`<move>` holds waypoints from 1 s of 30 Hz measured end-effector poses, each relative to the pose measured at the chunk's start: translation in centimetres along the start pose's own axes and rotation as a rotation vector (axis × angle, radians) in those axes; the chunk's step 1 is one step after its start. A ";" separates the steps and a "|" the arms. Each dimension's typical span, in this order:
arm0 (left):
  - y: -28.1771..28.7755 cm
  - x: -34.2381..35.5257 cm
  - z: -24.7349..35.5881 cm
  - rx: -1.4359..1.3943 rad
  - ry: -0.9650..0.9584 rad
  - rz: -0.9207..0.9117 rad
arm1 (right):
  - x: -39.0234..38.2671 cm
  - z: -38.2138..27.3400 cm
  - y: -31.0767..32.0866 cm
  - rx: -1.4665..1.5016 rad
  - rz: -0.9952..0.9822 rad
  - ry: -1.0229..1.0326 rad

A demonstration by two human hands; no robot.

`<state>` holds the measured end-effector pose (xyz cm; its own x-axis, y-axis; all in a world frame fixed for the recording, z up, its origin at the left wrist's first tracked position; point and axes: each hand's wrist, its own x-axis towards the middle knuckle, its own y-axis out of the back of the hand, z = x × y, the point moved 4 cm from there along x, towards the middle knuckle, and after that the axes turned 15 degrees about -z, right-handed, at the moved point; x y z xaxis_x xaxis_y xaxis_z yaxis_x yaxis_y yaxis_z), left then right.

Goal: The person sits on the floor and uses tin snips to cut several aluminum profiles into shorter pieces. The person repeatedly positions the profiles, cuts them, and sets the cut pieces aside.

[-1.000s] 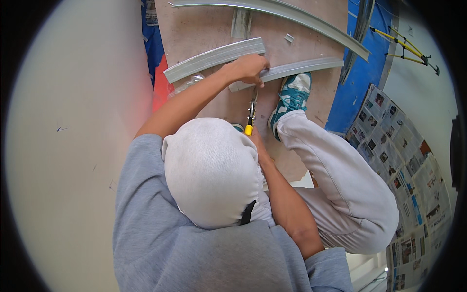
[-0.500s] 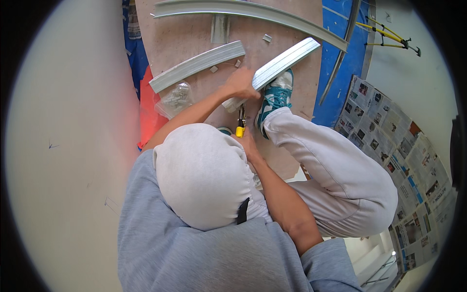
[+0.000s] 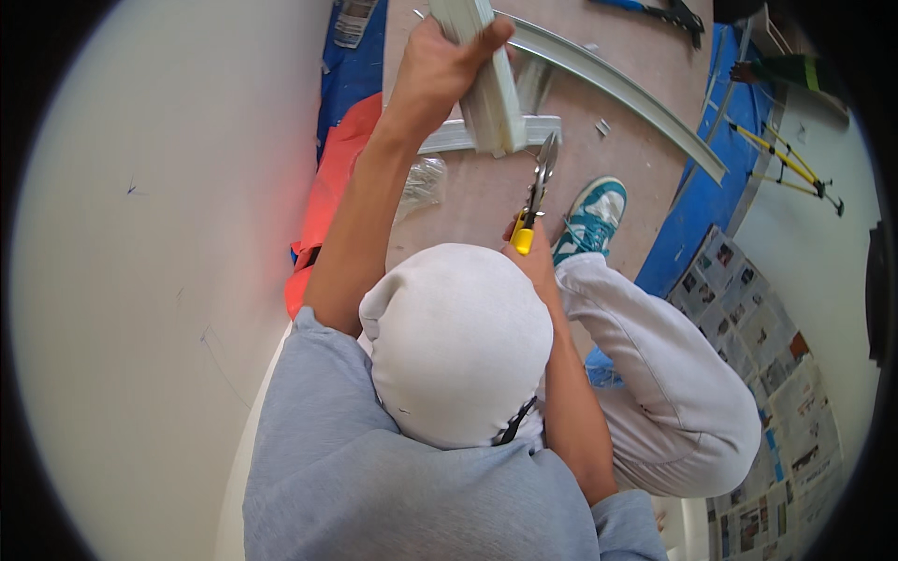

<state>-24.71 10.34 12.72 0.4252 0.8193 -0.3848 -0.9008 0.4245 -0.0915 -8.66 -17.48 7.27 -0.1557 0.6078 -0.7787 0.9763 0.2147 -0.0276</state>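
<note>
My left hand is raised over the board, its fingers wrapped round a short length of silvery metal channel. That channel points up and away, and its far end runs out of the picture. In my right hand, lower and to the right, is a pair of tin snips with yellow handles, the blades pointing away from me. The snips' tip is close to the end of another metal channel piece lying on the board, partly hidden behind the held one; I cannot tell whether they touch.
A long curved channel crosses the board. A clear bag of small parts lies near a red cloth-like item. My teal-and-white shoe rests on the board. Far right are a yellow-legged stand and another person's green sleeve.
My left hand has lifted the metal channel from beside my shoe up and to the left. My right hand has moved the tin snips away from me and rightward. The view has shifted too.
</note>
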 end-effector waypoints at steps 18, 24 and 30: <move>1.9 0.3 3.3 -0.238 -0.451 0.497 | -1.7 -12.3 0.0 -0.251 -0.154 0.179; 1.0 -0.4 3.9 -0.194 -0.389 0.469 | -1.5 -12.9 0.0 -0.212 -0.192 0.152; 1.2 -0.7 4.1 -0.247 -0.490 0.486 | -1.4 -13.2 0.0 -0.219 -0.174 0.197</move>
<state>-25.67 11.89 16.66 -0.0890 0.9959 0.0148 -0.9668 -0.0828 -0.2417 -10.43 -8.27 16.60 -0.3640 0.6789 -0.6376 0.8805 0.4741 0.0021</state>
